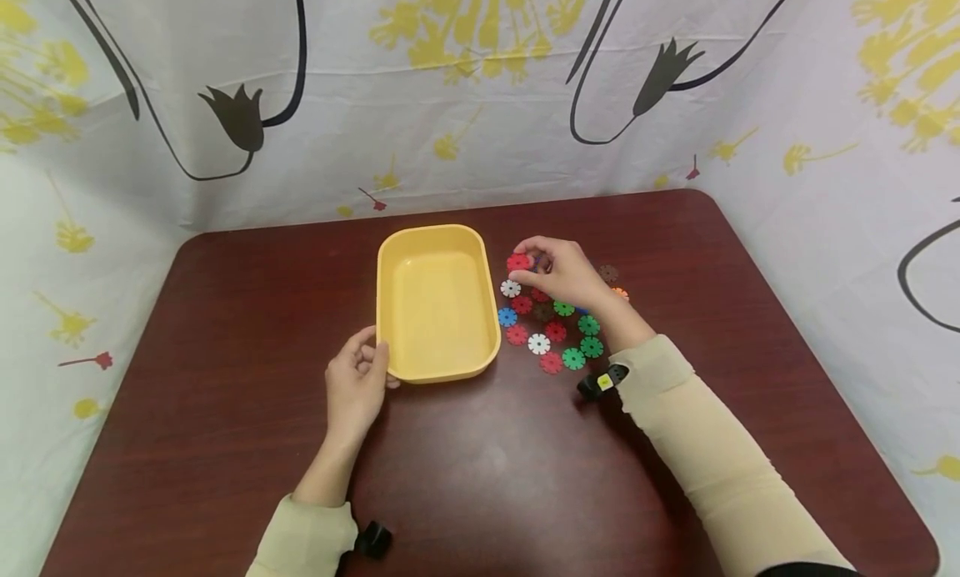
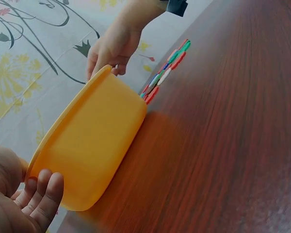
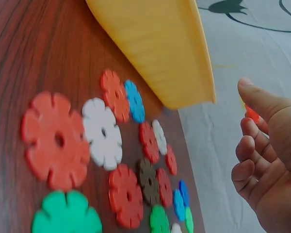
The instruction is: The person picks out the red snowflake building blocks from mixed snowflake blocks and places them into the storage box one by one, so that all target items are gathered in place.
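A yellow plastic tray (image 1: pixel 438 373) with rounded corners stands on the table. My left hand (image 1: pixel 356 385) grips its near left corner, thumb over the rim and fingers against the outer wall (image 2: pixel 87 145). Between thumb and fingers my right hand (image 1: pixel 566 270) pinches a red notched disc (image 1: pixel 518 263), raised just right of the tray's far right side. In the right wrist view that disc (image 3: pixel 252 114) is mostly hidden behind the right hand (image 3: pixel 276 141). Below this hand lie several flower-shaped notched discs, among them a white one (image 1: pixel 538 343), a blue one (image 1: pixel 507 317) and a green one (image 1: pixel 573 358).
The dark red-brown table (image 1: pixel 480 469) has rounded corners. A white cloth (image 1: pixel 480 160) with flower prints hangs behind it and at both sides. A brown disc (image 1: pixel 608 273) and an orange disc (image 1: pixel 620 293) lie beyond the right wrist. Black wrist cameras (image 1: pixel 600 383) hang below both sleeves.
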`<state>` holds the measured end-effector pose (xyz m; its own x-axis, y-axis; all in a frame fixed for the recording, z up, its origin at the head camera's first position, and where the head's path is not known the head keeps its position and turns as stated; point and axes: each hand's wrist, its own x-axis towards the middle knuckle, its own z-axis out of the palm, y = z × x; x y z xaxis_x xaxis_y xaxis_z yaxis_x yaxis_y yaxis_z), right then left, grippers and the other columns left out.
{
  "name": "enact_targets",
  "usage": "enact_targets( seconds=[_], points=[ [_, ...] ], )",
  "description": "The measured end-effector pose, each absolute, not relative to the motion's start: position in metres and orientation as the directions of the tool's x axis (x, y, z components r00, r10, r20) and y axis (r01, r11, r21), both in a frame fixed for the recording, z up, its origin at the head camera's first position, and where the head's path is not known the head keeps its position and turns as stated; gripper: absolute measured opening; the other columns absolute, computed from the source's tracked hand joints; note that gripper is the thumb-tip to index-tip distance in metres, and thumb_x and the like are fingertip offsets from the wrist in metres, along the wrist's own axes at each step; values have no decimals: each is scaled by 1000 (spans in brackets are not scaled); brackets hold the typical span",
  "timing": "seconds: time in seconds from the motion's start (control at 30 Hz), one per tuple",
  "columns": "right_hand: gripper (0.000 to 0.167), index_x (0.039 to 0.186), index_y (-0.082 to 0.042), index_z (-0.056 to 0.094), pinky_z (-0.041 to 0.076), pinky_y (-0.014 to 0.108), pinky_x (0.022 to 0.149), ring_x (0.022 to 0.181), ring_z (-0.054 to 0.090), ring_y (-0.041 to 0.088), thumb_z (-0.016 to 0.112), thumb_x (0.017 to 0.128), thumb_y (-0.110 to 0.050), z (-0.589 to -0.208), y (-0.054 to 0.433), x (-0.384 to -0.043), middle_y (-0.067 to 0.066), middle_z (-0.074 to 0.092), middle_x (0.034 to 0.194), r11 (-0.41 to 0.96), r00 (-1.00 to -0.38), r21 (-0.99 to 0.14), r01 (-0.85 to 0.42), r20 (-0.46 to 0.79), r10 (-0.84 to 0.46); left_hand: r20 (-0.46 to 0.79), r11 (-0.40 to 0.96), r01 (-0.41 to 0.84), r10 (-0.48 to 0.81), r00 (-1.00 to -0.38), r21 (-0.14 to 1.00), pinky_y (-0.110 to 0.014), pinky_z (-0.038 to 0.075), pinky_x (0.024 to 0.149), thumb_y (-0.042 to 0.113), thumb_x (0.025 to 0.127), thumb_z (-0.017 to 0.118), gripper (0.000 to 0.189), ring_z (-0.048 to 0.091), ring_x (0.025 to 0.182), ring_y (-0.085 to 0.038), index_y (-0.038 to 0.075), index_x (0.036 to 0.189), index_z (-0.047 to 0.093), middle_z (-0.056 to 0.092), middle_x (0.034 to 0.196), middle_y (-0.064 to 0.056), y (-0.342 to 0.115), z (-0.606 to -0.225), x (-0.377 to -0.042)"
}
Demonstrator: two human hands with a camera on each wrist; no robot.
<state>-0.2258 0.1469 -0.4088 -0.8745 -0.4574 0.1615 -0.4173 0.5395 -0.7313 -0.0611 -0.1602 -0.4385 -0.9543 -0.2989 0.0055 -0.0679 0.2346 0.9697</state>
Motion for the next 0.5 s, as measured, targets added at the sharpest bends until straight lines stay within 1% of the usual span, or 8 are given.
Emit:
enact_targets(
  seconds=[0.23, 0.5],
  points=[
    [34, 116, -7, 68, 45, 28, 59, 71, 54, 20, 79, 90, -24, -405, 124, -228, 5, 60, 87, 495, -850, -752, -435, 162, -501, -2, 243, -77, -296, -955, 967, -33, 62, 54, 9, 101, 59, 36, 66, 54, -13, -1, 136, 58, 67, 83, -20, -161, -438, -60],
    [32, 116, -5, 68, 42, 27, 57, 69, 53, 19, 80, 90, -20, -402, 104, -230, 5, 60, 85, 461, -840, -769, -443, 176, -514, 6, 227, -63, -292, -956, 972, -33, 62, 54, 8, 101, 59, 35, 66, 54, -13, -2, 135, 58, 66, 82, -20, -162, -438, -60]
  ],
)
